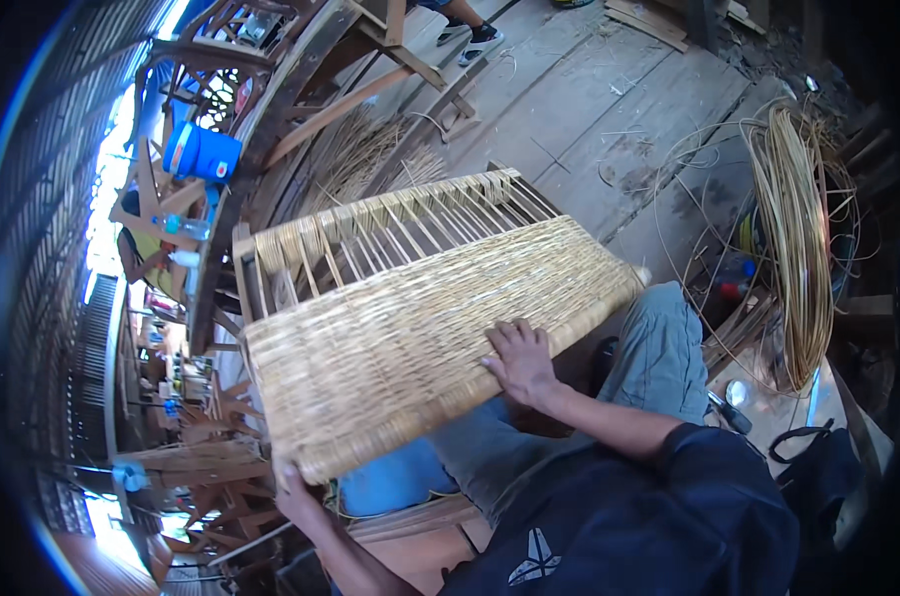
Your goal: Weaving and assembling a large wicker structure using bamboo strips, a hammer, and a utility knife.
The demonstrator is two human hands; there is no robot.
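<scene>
A woven natural-fibre panel on a wooden frame (420, 318) lies slanted over my lap, its far part showing bare parallel strands (380, 228). My right hand (519, 363) rests on the weave close to the near rolled edge, fingers spread. My left hand (296, 497) grips the panel's near left corner, its fingers partly hidden behind the edge. A blue object (380, 485) shows below the panel, beside my bent knee (658, 338) in grey trousers.
Coiled fibre strands (797, 248) lie at the right on wooden floorboards (619, 109), near a dark-handled tool (728, 411). Wooden frames (341, 119), a blue bucket (202, 151) and bottles (182, 225) stand at upper left. Another person's legs (470, 35) show at top, another person (147, 253) at left.
</scene>
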